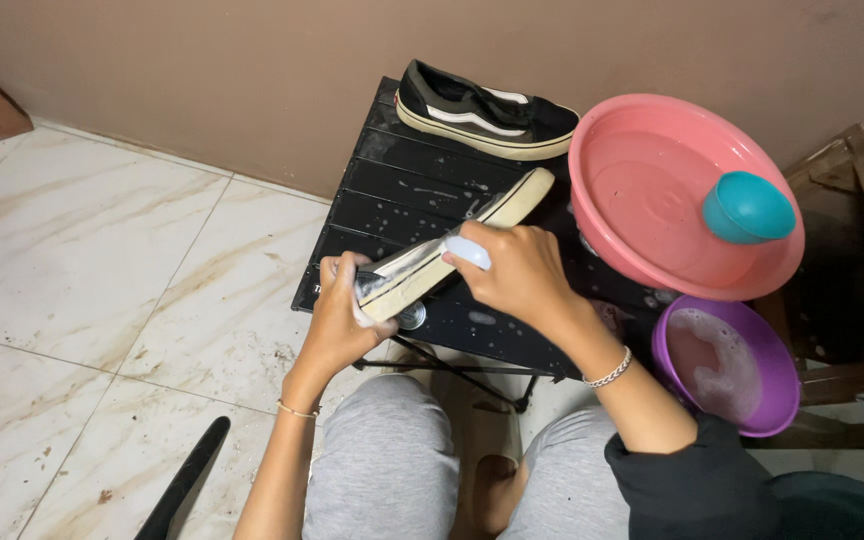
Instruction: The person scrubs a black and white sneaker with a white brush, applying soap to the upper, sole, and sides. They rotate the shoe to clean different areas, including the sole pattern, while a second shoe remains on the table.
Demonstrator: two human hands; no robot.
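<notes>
My left hand (337, 310) grips the near end of a dark sneaker with a cream sole (517, 200), held on its side over a black slatted folding table (392, 175). Soapy foam covers the sole near my fingers. My right hand (517, 270) is closed on a small white brush (467, 250) pressed against the sneaker's side. The matching black sneaker with a white stripe (487, 110) stands upright at the table's far edge.
A pink basin (642, 190) holding water and a teal scoop (747, 208) sits on the table's right side. A purple bowl of soapy water (727, 360) is below it. A wooden frame (857, 200) stands at right, with tiled floor (82, 280) to the left.
</notes>
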